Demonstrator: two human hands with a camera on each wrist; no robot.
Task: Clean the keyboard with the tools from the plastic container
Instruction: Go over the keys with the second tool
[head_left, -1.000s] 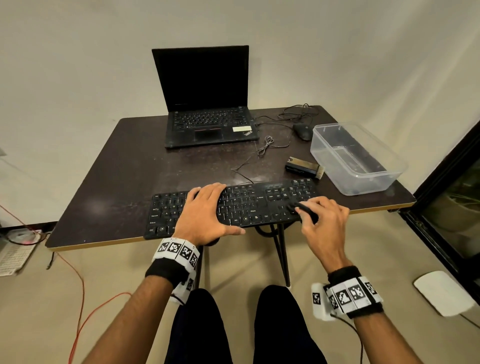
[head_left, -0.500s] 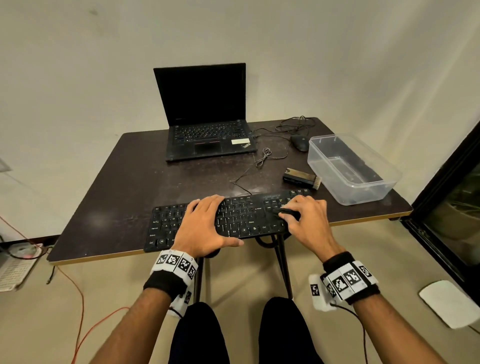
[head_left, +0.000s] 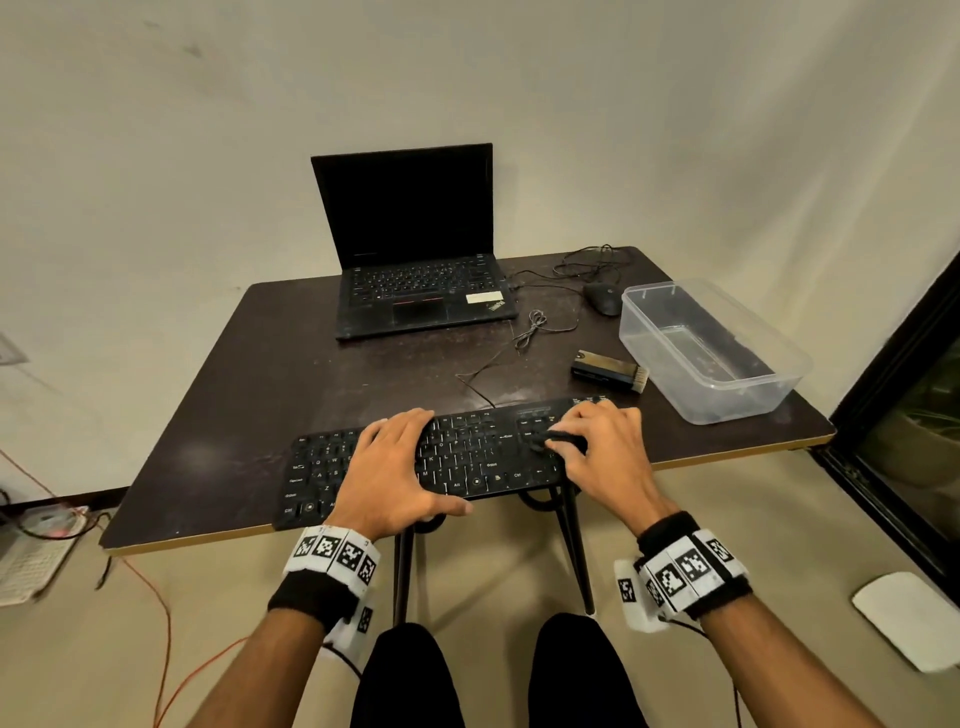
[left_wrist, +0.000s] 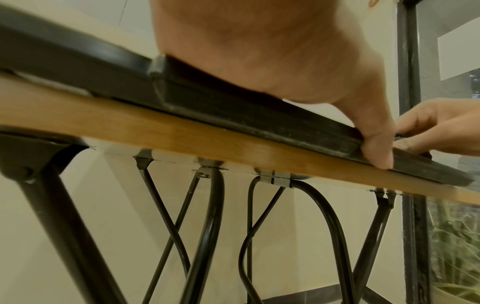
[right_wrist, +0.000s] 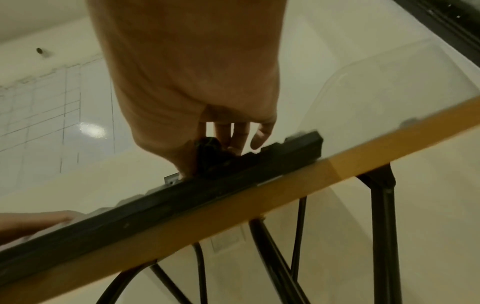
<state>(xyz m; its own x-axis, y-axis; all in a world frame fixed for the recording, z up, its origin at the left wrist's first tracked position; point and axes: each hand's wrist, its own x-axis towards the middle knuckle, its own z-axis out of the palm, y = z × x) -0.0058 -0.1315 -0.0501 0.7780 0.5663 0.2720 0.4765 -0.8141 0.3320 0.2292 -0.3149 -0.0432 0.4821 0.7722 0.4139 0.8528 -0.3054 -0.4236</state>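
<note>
A black keyboard (head_left: 467, 457) lies along the near edge of the dark table (head_left: 311, 374). My left hand (head_left: 395, 467) rests flat on its middle keys, thumb hooked over the front edge (left_wrist: 376, 148). My right hand (head_left: 597, 447) grips a small black cleaning tool (head_left: 558, 439) and holds it down on the keys at the keyboard's right end; the same black cleaning tool (right_wrist: 207, 152) shows between thumb and fingers in the right wrist view. A clear plastic container (head_left: 711, 348) stands at the right. A brush with a dark handle (head_left: 608, 370) lies beside it.
An open black laptop (head_left: 415, 260) stands at the back of the table, with a black mouse (head_left: 602, 299) and loose cables (head_left: 535, 327) to its right. Black metal table legs (left_wrist: 202, 236) cross under the edge. My knees (head_left: 493, 675) are below the table.
My right hand has slid the black tool leftward along the keyboard's right part. The left hand has stayed put on the keys. The head view has tilted down a little.
</note>
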